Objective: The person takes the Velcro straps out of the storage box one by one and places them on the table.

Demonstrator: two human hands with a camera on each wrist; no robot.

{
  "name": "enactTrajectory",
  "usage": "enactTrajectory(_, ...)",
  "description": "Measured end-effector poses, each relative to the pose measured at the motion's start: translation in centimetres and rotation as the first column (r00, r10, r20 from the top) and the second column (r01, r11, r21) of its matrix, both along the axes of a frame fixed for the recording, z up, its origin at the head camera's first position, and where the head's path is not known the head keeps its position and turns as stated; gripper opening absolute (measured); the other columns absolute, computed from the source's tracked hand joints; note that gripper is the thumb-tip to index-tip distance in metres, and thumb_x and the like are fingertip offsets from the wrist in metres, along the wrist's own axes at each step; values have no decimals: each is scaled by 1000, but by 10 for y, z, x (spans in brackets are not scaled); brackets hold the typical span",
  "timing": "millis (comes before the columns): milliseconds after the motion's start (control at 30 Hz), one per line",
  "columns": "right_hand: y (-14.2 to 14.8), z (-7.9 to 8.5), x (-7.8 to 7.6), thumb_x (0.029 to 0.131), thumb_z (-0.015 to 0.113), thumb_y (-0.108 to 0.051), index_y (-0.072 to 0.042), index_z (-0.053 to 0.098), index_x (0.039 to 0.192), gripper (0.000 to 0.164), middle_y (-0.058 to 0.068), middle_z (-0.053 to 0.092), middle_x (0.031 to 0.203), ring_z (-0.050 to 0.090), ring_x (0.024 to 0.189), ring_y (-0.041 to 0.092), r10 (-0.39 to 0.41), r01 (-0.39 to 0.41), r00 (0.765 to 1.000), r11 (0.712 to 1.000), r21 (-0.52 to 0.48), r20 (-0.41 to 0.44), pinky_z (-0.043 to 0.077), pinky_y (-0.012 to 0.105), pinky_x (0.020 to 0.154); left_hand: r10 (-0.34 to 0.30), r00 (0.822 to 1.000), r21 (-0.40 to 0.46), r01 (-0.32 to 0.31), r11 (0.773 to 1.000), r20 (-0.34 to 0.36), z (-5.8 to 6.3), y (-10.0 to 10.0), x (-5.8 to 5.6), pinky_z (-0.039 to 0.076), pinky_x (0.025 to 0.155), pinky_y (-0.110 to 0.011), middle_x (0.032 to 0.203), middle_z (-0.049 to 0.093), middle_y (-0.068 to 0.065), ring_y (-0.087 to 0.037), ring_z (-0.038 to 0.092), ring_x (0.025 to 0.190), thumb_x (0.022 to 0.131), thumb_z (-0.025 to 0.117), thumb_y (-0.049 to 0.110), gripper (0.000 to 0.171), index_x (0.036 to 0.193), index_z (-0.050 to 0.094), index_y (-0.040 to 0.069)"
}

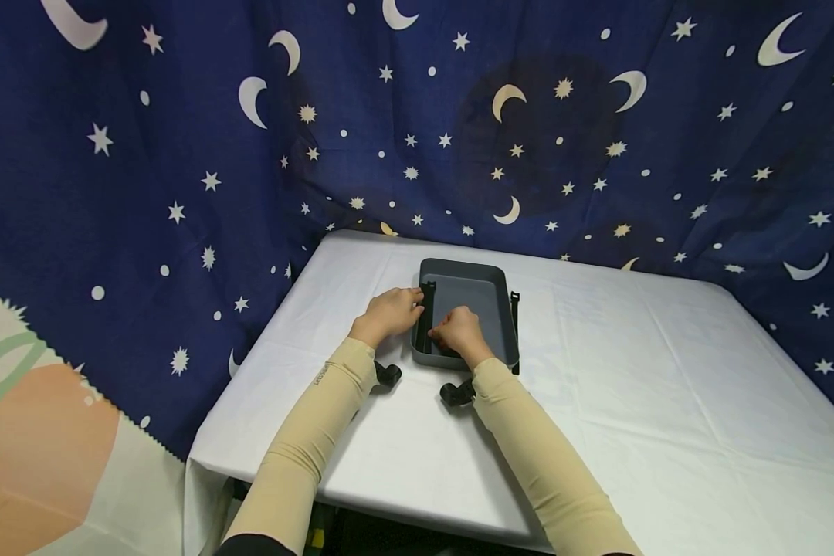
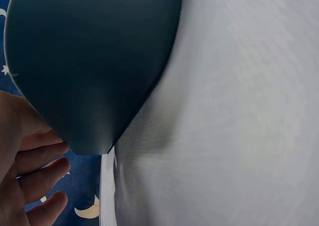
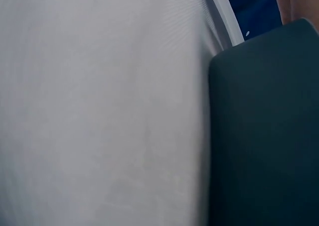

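A shallow dark grey rectangular tray lies on the white-covered table, its longer side running away from me. Inside, along its left wall, stretches a black strap with a slotted end. My left hand is at the tray's left rim, its fingertips touching near the strap's far end. Reaching over the near wall, my right hand has curled fingers pinching the strap's nearer part; the hand hides the contact partly. In the left wrist view, loosely bent fingers lie beside the tray's outer wall.
Another black strap with a slotted end lies along the tray's right side. Black wrist-worn devices sit under both forearms. A white cloth covers the table, and a blue curtain with moons and stars hangs behind it.
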State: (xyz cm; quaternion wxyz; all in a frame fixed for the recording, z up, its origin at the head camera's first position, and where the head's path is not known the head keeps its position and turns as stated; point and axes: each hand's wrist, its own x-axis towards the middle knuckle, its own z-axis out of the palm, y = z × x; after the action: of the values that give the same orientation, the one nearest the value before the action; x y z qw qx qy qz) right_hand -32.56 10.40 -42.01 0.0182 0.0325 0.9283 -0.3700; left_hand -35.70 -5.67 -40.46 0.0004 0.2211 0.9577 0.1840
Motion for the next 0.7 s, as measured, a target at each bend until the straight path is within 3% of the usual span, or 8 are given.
enactTrajectory(233,2,1,2,88,77,-14,-12,56,57,37,7,71,69,67,59,15,-3,3,1000,1000,11,11,56,28,58,-9,1000,6,9,1000,8,1,0,0,41,116,-46,156,46,-3,-24,45,144,105,52,28,45,146,53,10)
enactTrajectory(433,7,2,2,88,76,-13,-7,66,59,31,4,67,59,66,57,15,5,-5,1000,1000,25,2,53,26,58,-20,1000,5,20,1000,4,0,0,-1,40,117,-46,156,47,-5,-25,45,144,105,51,28,45,146,53,9)
enactTrajectory(700,16,6,2,91,71,-13,-11,61,56,37,2,65,57,65,58,18,-19,15,999,996,91,42,49,29,61,-10,1000,4,10,1000,9,-1,0,-1,40,117,-45,157,45,-4,-24,44,144,105,51,27,45,146,53,10)
